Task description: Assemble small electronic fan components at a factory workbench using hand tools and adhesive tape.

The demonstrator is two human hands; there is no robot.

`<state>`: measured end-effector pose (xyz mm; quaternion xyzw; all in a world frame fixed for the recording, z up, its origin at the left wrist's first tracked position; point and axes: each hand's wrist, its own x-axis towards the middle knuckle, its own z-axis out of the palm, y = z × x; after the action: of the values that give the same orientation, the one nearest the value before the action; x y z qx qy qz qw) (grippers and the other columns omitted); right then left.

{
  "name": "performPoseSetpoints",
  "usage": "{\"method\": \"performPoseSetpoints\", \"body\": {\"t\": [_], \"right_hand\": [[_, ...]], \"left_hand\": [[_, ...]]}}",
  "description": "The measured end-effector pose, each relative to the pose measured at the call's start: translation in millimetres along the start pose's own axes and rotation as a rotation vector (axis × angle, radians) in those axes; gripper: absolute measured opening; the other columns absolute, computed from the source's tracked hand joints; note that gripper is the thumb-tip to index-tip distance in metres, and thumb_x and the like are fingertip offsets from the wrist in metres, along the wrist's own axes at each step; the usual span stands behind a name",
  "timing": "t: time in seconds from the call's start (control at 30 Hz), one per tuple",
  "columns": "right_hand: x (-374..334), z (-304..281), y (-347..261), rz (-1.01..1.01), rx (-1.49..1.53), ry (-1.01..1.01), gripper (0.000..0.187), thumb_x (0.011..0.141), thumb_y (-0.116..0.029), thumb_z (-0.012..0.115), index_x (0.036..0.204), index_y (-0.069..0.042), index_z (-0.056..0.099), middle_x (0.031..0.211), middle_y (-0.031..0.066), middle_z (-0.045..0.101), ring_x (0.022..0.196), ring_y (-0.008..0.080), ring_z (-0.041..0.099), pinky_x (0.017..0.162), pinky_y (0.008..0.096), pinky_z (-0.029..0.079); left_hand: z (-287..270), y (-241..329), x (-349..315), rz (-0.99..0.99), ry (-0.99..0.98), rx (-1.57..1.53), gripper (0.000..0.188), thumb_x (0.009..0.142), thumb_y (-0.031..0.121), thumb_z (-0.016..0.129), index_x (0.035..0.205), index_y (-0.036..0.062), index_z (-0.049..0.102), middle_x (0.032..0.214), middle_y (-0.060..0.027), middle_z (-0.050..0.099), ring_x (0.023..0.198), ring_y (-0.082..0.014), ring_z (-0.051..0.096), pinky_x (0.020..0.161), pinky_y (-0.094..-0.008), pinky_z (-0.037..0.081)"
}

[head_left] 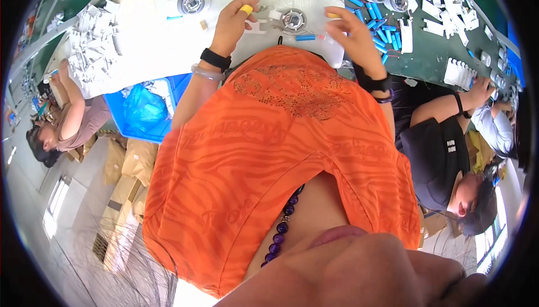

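Observation:
My left hand (231,26) is raised over the white work surface, its fingers loosely curled and apart, with a yellow cover on one fingertip. No held thing shows in it. Nearest to it are a small white plastic part (258,27) and a round grey housing (293,19) with an exposed circular inside. To the right of that housing, my right hand (353,35) hovers with bent, separated fingers, one also in a yellow cover, and seems to hold nothing. A blue cylindrical battery (306,37) with thin wires lies between the hands, at the near side of the housing.
A similar housing (192,4) stands at the left, near a heap of white plastic parts (92,43). On the green table (418,63) lie many blue batteries (382,32), more housings (397,1) and white parts. A blue crate (120,119) sits below the table edge. Co-workers sit on both sides.

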<state>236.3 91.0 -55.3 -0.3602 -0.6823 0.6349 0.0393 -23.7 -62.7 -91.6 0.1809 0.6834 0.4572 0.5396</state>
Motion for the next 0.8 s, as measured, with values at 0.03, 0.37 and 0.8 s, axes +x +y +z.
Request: {"method": "performPoseSetpoints", "body": {"t": [0.03, 0.37, 0.8], "right_hand": [[3.7, 17.7, 2.8, -0.001, -0.011, 0.001, 0.041, 0.087, -0.014, 0.067, 0.126, -0.006, 0.054, 0.112, 0.0110, 0.062, 0.100, 0.0203, 0.064, 0.084, 0.0303, 0.049], [40.9, 95.6, 8.6, -0.427, -0.886, 0.193, 0.062, 0.071, -0.027, 0.078, 0.126, -0.011, 0.054, 0.120, 0.0130, 0.054, 0.110, 0.0300, 0.054, 0.088, 0.0426, 0.044], [100.9, 119.8, 6.5, -0.341, -1.112, 0.089, 0.031, 0.080, -0.032, 0.067, 0.100, -0.008, 0.063, 0.090, 0.0107, 0.066, 0.089, 0.0319, 0.064, 0.076, 0.0448, 0.049]], "left_hand": [[-3.7, -3.8, -0.8, 0.019, 0.000, 0.021, 0.029, 0.094, 0.008, 0.045, 0.118, 0.0041, 0.061, 0.105, -0.0046, 0.063, 0.082, -0.0109, 0.059, 0.069, -0.0243, 0.048], [-16.7, -51.6, 12.8, 0.705, 0.139, 0.810, 0.038, 0.078, 0.004, 0.059, 0.116, 0.0068, 0.061, 0.112, -0.0129, 0.061, 0.107, -0.0287, 0.054, 0.090, -0.0398, 0.044], [-44.0, -45.4, 2.9, 0.828, 0.231, 0.873, 0.049, 0.069, 0.008, 0.069, 0.117, 0.0076, 0.057, 0.110, -0.0093, 0.057, 0.105, -0.0321, 0.051, 0.090, -0.0426, 0.043]]}}
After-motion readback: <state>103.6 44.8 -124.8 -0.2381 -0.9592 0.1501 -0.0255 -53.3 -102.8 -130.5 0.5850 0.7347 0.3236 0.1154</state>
